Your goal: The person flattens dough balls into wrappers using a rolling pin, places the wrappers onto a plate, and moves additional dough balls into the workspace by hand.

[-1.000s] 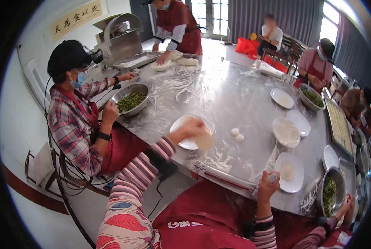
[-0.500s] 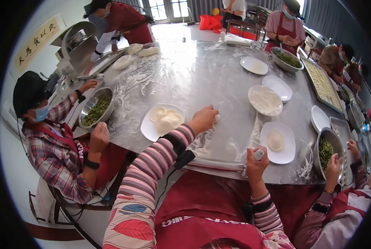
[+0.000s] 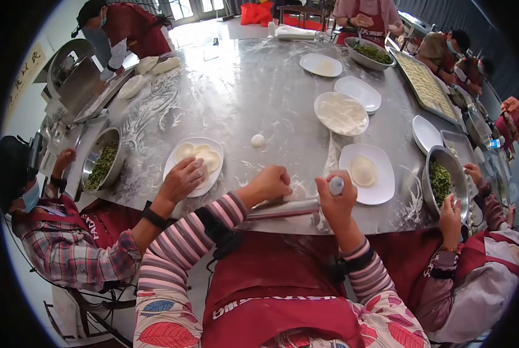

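Note:
My left hand [image 3: 270,184] is closed in a loose fist just above the front edge of the table. Whether its curled fingers hold anything is hidden. Beyond it, a small white dough ball [image 3: 258,140] lies apart on the metal. My right hand [image 3: 335,203] is wrapped around a rolling pin, whose pale round end [image 3: 336,185] pokes out by the thumb. Just past my right hand, a white square plate [image 3: 382,188] bears a round dough wrapper [image 3: 363,171]. Another plate [image 3: 185,141], on the left, holds several wrappers, with a co-worker's hand [image 3: 184,177] over it.
Bowls of chopped green filling stand left [image 3: 117,158] and right [image 3: 462,174]. A floured plate [image 3: 340,114] and several white plates lie on the floury steel table [image 3: 230,87]. Co-workers sit close on both sides. A large tray [image 3: 425,87] of small pieces is far right.
My left hand has drawn back toward me, and a dough ball now shows on the table. The co-worker on the left has reached over the wrapper plate. The view has shifted.

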`<action>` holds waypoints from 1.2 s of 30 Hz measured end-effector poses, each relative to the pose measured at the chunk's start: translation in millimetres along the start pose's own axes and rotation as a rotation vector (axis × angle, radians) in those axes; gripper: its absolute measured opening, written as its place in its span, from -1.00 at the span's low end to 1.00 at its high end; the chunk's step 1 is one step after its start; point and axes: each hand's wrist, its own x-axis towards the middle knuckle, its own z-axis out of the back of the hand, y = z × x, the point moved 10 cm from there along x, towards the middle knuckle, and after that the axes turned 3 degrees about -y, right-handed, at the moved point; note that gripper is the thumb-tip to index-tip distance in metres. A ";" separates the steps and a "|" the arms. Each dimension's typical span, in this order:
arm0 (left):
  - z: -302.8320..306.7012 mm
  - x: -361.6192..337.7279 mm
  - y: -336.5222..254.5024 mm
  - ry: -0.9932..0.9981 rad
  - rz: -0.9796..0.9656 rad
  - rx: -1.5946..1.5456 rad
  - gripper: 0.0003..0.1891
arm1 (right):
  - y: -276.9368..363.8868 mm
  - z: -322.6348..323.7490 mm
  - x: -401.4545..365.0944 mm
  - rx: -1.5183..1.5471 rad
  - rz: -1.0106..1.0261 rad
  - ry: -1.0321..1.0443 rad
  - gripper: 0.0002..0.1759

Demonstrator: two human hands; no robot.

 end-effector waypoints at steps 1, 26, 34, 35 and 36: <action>-4.5 -0.9 -1.2 0.018 -0.019 -0.027 -0.81 | 8.7 -3.8 8.0 -0.004 0.102 -0.044 -0.75; -11.0 -2.8 -16.4 0.038 -0.195 0.307 -0.85 | -39.6 -24.1 7.6 -0.027 -0.084 -0.046 -0.77; -7.3 -1.9 -8.8 0.146 -0.138 0.154 -0.85 | -43.2 2.1 -25.1 -0.062 -0.125 -0.062 -0.77; -16.7 -4.5 0.6 0.221 -0.043 0.015 -0.85 | -43.2 0.1 -22.4 -0.087 -0.116 -0.071 -0.77; -12.2 -4.0 -17.8 0.135 -0.232 0.230 -0.86 | -40.8 -2.4 -16.8 -0.110 -0.112 -0.090 -0.76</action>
